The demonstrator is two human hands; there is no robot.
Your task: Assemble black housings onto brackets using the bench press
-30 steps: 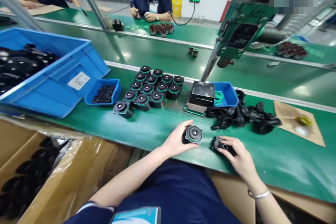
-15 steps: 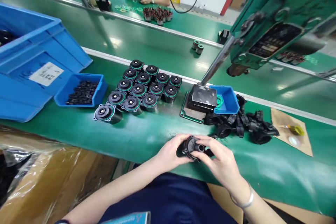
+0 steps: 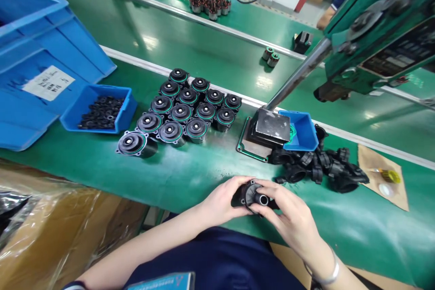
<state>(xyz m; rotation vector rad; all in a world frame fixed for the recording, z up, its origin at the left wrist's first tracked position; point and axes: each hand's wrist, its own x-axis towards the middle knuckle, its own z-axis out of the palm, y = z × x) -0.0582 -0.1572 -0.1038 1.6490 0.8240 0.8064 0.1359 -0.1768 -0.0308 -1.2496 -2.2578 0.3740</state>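
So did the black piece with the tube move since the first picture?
Yes, left: the tube piece was right of the black block, and now it's slightly left of it.

The two hands meet in front of the torso, close together. The left hand curves into an open-sided C toward the right one, digits bent along its far and near edges. Its forearm slants in from the lower left, nearly straight at the wrist. The right hand comes from the opposite side, its back largely showing, fingers bent toward the left hand, the right wrist lower and farther right.
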